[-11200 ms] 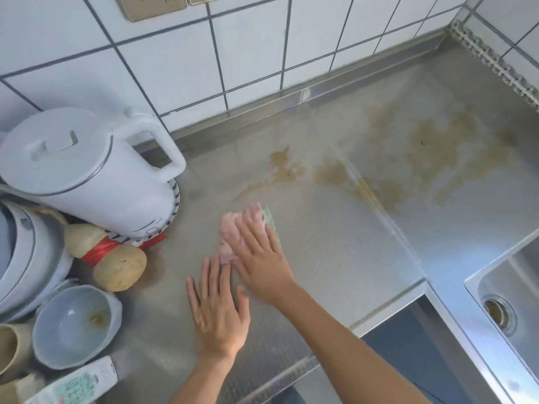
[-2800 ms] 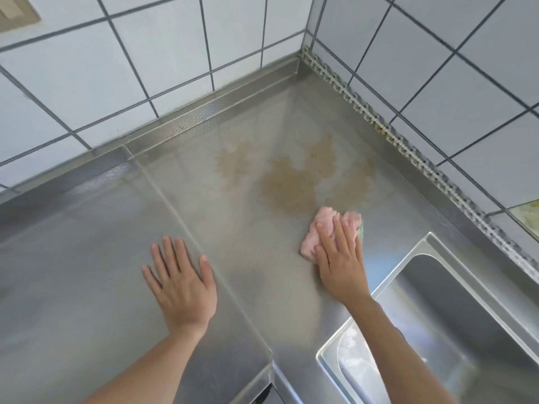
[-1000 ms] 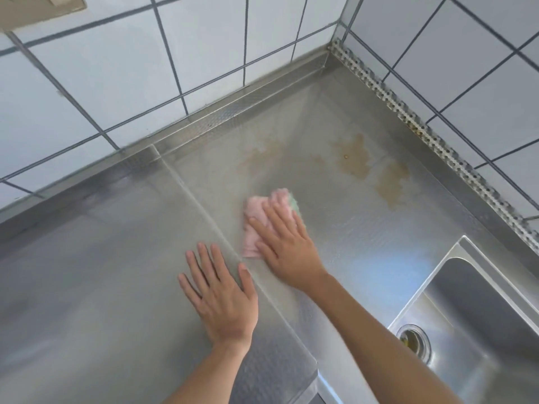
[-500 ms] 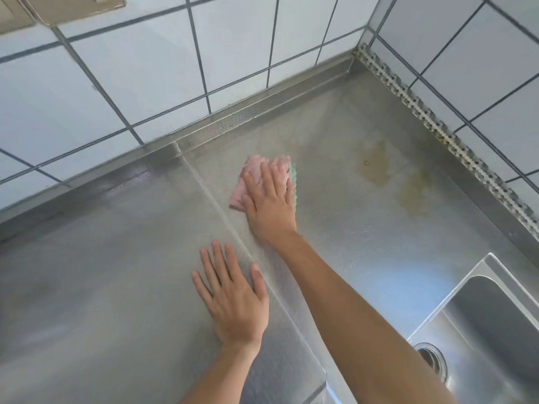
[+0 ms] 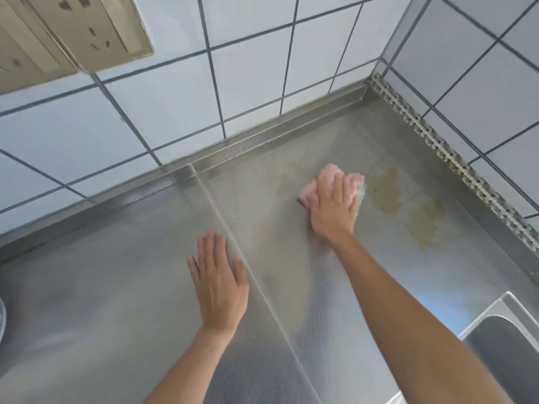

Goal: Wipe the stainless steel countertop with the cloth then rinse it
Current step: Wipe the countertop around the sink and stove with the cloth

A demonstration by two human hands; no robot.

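Observation:
A pink cloth (image 5: 309,191) with a green edge lies on the stainless steel countertop (image 5: 116,287), near the back corner. My right hand (image 5: 334,209) presses flat on top of it with the fingers spread over it, covering most of it. Just right of the cloth are two brownish stains, one (image 5: 385,193) touching the cloth's edge and one (image 5: 424,225) further right. My left hand (image 5: 218,282) rests flat on the counter, palm down, beside the seam (image 5: 262,287) between two counter sections, and holds nothing.
The steel sink (image 5: 507,339) opens at the lower right. White tiled walls meet at the back right corner, with a perforated metal strip (image 5: 455,158) along the right wall. A beige socket plate (image 5: 87,30) is on the wall at top left. A white object's edge (image 5: 2,319) shows at far left.
My right hand has slid the cloth to the right, from the seam over to the edge of the remaining stains. My left hand has stayed flat on the counter.

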